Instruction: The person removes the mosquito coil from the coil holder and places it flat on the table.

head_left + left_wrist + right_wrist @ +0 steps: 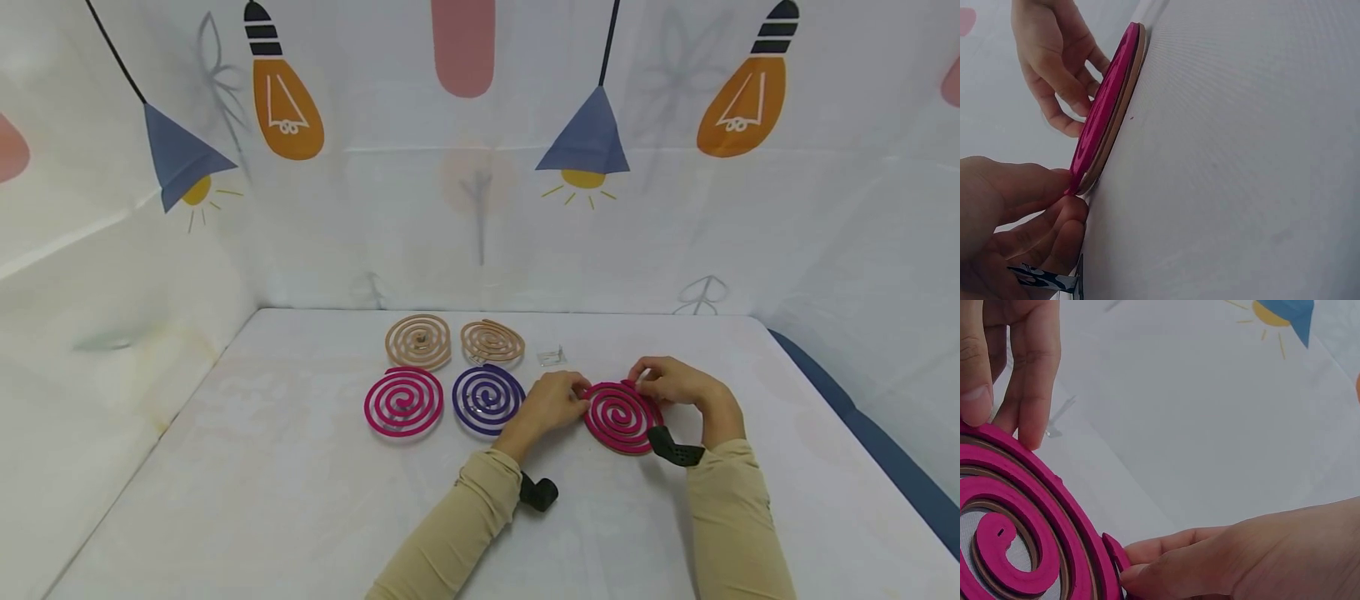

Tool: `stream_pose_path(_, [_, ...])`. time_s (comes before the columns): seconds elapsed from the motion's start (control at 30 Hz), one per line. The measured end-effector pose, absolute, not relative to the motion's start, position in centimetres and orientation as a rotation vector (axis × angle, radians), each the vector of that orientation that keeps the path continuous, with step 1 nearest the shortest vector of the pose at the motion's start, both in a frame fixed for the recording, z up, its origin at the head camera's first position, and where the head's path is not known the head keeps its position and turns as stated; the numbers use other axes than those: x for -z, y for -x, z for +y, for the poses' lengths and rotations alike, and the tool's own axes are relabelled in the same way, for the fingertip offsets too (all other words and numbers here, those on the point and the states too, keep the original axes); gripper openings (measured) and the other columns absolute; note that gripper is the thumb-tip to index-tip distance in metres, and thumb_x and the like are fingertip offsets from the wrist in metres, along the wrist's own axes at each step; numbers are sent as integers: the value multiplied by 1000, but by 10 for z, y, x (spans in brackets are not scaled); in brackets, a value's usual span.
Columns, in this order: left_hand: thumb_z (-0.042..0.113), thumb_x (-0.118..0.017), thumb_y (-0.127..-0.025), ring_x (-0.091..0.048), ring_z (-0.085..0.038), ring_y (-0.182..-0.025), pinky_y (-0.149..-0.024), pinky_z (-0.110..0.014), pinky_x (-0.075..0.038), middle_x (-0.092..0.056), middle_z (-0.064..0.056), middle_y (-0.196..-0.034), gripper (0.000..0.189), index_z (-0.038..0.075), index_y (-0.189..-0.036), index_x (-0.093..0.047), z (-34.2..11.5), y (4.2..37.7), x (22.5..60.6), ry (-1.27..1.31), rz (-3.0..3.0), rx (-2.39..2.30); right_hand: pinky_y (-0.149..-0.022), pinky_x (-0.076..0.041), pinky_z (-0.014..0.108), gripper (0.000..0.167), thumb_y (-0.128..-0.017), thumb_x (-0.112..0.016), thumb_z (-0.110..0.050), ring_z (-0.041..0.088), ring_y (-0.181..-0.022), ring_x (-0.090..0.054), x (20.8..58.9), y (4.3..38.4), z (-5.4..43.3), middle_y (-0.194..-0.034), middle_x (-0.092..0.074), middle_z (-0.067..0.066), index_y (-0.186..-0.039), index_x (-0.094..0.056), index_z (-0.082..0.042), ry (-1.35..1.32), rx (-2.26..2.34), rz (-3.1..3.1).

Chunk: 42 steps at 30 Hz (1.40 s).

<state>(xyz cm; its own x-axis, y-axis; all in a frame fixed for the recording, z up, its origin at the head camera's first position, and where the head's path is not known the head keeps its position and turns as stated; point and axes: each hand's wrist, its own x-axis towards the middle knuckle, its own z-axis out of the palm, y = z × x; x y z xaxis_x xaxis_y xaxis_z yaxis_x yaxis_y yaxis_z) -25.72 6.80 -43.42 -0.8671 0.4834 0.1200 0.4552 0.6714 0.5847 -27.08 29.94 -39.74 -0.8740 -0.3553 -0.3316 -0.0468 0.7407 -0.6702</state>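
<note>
A pink mosquito coil (619, 417) lies stacked on a brown mosquito coil (1124, 103), whose edge shows beneath it. My left hand (551, 406) pinches the left rim of the pair between thumb and fingers. At the top right, my right hand (678, 383) pinches the pink coil's outer end. In the right wrist view, the thumb and a finger of the right hand (1204, 562) meet on that tip, while my left hand (1022, 369) touches the far rim. Brown shows between the pink turns there.
Left of my hands lie a purple coil (488, 398), another pink coil (403, 402) and two tan coils (417, 340), (492, 341) farther back. A small metal coil stand (552, 357) lies behind my left hand. A printed white curtain (480, 225) rises behind the white table (262, 467).
</note>
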Motion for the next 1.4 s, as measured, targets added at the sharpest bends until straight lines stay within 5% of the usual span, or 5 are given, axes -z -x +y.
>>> stream_pose_path(1.4, [17,-66,-87,-54,-3,-73,-65,-14,-40,-69,2,-92,23,14,-109,-69,67,254,431,-763,2811,-1010,-66,-53,29,25,-91,-52,-16,19,-81,-56,398,272,300,-94,-61,13,-108,-55,2,292,948,2507])
